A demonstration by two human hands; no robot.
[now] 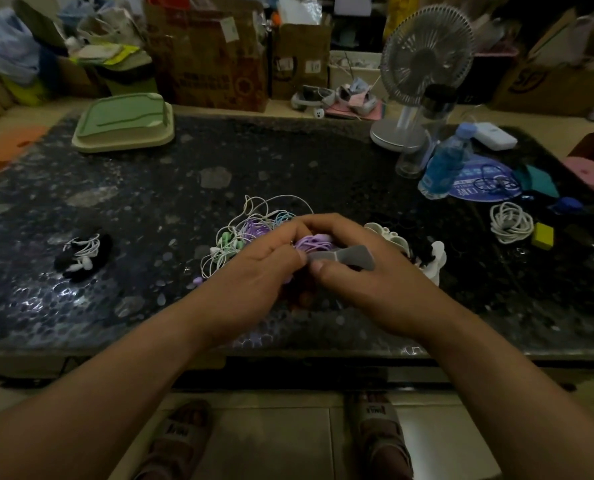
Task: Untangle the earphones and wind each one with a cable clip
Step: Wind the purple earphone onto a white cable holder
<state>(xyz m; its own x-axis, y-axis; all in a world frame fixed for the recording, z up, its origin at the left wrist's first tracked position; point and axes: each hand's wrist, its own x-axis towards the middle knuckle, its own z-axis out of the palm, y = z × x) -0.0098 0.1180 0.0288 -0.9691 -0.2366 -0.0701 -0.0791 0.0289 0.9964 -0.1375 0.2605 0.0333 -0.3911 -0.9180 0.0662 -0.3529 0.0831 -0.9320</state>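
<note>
While the left hand (260, 268) pinches the coiled purple earphone (311, 242) just on the near side of the tangle (243, 233), the right hand (375, 275) curls around a grey cable clip (347, 258) held against it. Clipping seems underway. Next, the clip likely needs wrapping snugly round the coil.

The left hand (254, 268) and right hand (361, 271) cover most of the purple earphones (314, 242) and one end of the grey cable clip (351, 258). The right hand hides part of the white clips (434, 258). The far boxes (215, 64) are blurred. The desk (150, 188) runs off both sides.
</note>
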